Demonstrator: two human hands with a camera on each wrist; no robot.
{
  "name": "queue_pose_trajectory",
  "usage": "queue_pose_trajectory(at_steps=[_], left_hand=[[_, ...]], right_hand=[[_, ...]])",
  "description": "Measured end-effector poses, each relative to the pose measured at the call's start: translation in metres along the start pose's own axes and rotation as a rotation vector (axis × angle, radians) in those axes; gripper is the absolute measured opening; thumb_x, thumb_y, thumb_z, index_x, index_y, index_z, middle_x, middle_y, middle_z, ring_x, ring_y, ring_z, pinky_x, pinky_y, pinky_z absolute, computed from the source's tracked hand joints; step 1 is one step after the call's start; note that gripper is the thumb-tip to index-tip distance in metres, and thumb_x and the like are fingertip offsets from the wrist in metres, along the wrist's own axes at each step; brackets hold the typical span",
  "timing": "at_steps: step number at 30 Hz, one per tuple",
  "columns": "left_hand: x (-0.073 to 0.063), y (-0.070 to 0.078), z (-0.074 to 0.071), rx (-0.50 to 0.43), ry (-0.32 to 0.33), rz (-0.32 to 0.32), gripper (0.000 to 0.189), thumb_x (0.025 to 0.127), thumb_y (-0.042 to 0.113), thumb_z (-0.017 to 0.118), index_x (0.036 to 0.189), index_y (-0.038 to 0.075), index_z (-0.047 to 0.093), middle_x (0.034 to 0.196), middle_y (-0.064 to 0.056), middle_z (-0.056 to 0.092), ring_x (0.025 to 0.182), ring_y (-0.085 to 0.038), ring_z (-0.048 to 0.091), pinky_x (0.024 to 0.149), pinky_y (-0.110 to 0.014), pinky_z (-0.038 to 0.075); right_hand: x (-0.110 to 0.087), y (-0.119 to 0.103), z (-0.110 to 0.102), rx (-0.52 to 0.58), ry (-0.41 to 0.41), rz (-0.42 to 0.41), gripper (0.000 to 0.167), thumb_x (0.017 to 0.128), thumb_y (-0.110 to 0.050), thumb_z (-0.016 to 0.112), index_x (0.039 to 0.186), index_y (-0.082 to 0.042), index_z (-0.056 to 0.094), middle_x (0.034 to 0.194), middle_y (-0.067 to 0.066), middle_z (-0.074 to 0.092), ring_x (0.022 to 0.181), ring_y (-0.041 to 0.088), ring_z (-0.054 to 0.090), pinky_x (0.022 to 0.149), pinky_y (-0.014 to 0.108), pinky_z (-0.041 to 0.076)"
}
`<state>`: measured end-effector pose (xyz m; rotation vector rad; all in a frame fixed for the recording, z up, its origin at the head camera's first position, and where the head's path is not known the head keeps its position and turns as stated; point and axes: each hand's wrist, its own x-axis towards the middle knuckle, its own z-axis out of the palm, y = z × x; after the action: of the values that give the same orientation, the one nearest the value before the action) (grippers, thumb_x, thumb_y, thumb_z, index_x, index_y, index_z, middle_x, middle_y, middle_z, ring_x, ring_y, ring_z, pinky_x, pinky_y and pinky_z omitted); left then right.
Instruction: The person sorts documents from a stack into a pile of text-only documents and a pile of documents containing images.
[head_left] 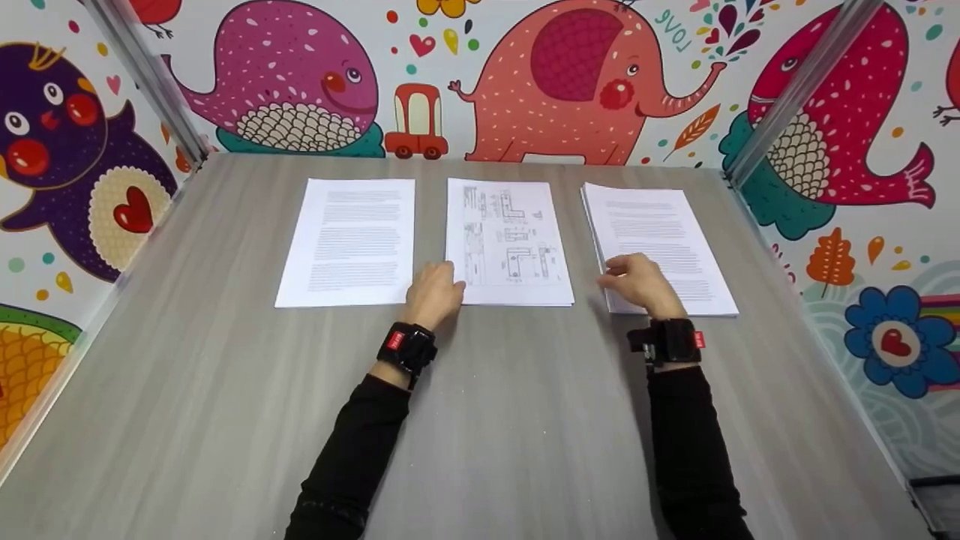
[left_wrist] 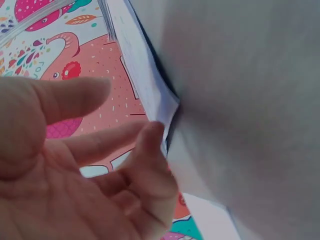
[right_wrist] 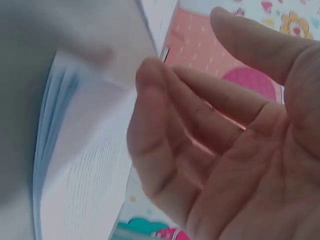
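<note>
Three paper piles lie side by side on the table. The middle one has a top sheet of technical drawings (head_left: 499, 244); at its near left corner is my left hand (head_left: 435, 295). In the left wrist view its fingers bend loosely, thumb apart, a fingertip at the slightly raised paper corner (left_wrist: 167, 107). My right hand (head_left: 641, 285) is over the near left part of the right stack of printed text (head_left: 682, 240). The right wrist view shows relaxed fingers by the layered sheets (right_wrist: 85, 150), with the thumb well away from them. Neither hand pinches any paper.
A text-printed paper pile (head_left: 360, 240) lies at the left. The grey wood-look table (head_left: 510, 420) meets cartoon-printed walls at the back and both sides. A metal strip (head_left: 802, 94) runs up the back right corner, another (head_left: 150, 82) the back left.
</note>
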<state>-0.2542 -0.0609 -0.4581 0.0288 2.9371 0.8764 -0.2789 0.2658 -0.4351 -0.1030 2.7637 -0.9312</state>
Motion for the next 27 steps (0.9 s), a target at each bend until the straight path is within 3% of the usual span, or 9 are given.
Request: queue_pose_trajectory(at_steps=[3, 7, 10, 12, 15, 17, 22, 24, 27], left_hand=[[0.0, 0.001, 0.001, 0.006, 0.038, 0.01, 0.024, 0.095, 0.02, 0.061, 0.102, -0.003, 0.064, 0.099, -0.021, 0.064, 0.093, -0.035, 0.062, 0.076, -0.048, 0.054], [-0.001, 0.001, 0.003, 0.008, 0.05, 0.051, 0.024, 0.095, 0.02, 0.061, 0.1, -0.003, 0.064, 0.093, -0.02, 0.064, 0.088, -0.035, 0.06, 0.074, -0.045, 0.051], [-0.002, 0.004, 0.004, 0.01, 0.046, 0.077, 0.027, 0.095, 0.021, 0.061, 0.105, -0.004, 0.065, 0.095, -0.02, 0.065, 0.088, -0.034, 0.06, 0.075, -0.044, 0.05], [-0.003, 0.008, 0.005, 0.001, 0.043, 0.091, 0.031, 0.095, 0.022, 0.062, 0.111, -0.003, 0.065, 0.1, -0.02, 0.065, 0.092, -0.033, 0.06, 0.078, -0.043, 0.05], [-0.006, 0.015, 0.005, -0.012, 0.021, 0.106, 0.037, 0.096, 0.025, 0.061, 0.121, -0.001, 0.063, 0.111, -0.021, 0.064, 0.099, -0.032, 0.061, 0.084, -0.043, 0.051], [-0.007, 0.02, 0.006, -0.026, -0.003, 0.114, 0.04, 0.096, 0.028, 0.06, 0.125, 0.0, 0.062, 0.116, -0.02, 0.063, 0.103, -0.032, 0.06, 0.087, -0.043, 0.051], [-0.01, 0.035, 0.013, -0.04, -0.066, 0.152, 0.041, 0.096, 0.03, 0.06, 0.127, 0.003, 0.061, 0.121, -0.018, 0.064, 0.108, -0.031, 0.061, 0.092, -0.044, 0.05], [-0.01, 0.042, 0.017, -0.043, -0.08, 0.176, 0.04, 0.096, 0.029, 0.06, 0.126, 0.003, 0.062, 0.121, -0.016, 0.065, 0.109, -0.03, 0.062, 0.091, -0.044, 0.051], [-0.01, 0.054, 0.024, -0.048, -0.101, 0.204, 0.038, 0.097, 0.029, 0.06, 0.124, 0.003, 0.063, 0.119, -0.014, 0.067, 0.104, -0.027, 0.064, 0.087, -0.043, 0.053]], right_hand=[[-0.001, 0.009, -0.008, -0.037, 0.005, 0.08, 0.058, 0.094, -0.028, 0.062, 0.135, 0.011, 0.049, 0.135, 0.031, 0.053, 0.123, 0.044, 0.053, 0.104, 0.054, 0.043], [0.0, 0.016, -0.012, -0.106, -0.082, 0.188, 0.078, 0.094, -0.042, 0.06, 0.145, 0.011, 0.034, 0.147, 0.033, 0.038, 0.133, 0.045, 0.041, 0.111, 0.056, 0.035], [0.003, 0.018, -0.009, -0.158, -0.134, 0.208, 0.084, 0.091, -0.048, 0.061, 0.143, 0.012, 0.035, 0.14, 0.033, 0.044, 0.123, 0.043, 0.046, 0.105, 0.054, 0.04], [0.005, 0.019, -0.007, -0.18, -0.127, 0.202, 0.079, 0.089, -0.047, 0.064, 0.135, 0.013, 0.042, 0.124, 0.029, 0.053, 0.106, 0.037, 0.051, 0.092, 0.049, 0.046], [0.005, 0.023, -0.005, -0.198, -0.098, 0.194, 0.067, 0.088, -0.043, 0.067, 0.119, 0.013, 0.051, 0.102, 0.019, 0.054, 0.087, 0.029, 0.048, 0.075, 0.04, 0.045], [0.003, 0.026, -0.007, -0.202, -0.088, 0.185, 0.062, 0.088, -0.041, 0.067, 0.116, 0.012, 0.053, 0.102, 0.021, 0.057, 0.087, 0.03, 0.051, 0.076, 0.042, 0.046], [-0.002, 0.03, -0.011, -0.186, -0.058, 0.135, 0.051, 0.092, -0.03, 0.058, 0.123, 0.01, 0.054, 0.124, 0.032, 0.057, 0.103, 0.039, 0.055, 0.093, 0.054, 0.046], [-0.002, 0.03, -0.01, -0.187, -0.03, 0.102, 0.044, 0.091, -0.024, 0.056, 0.12, 0.008, 0.058, 0.122, 0.032, 0.059, 0.1, 0.038, 0.056, 0.09, 0.053, 0.047], [0.0, 0.028, -0.008, -0.201, 0.013, 0.062, 0.033, 0.088, -0.019, 0.053, 0.108, 0.006, 0.062, 0.108, 0.028, 0.063, 0.089, 0.034, 0.056, 0.077, 0.044, 0.047]])
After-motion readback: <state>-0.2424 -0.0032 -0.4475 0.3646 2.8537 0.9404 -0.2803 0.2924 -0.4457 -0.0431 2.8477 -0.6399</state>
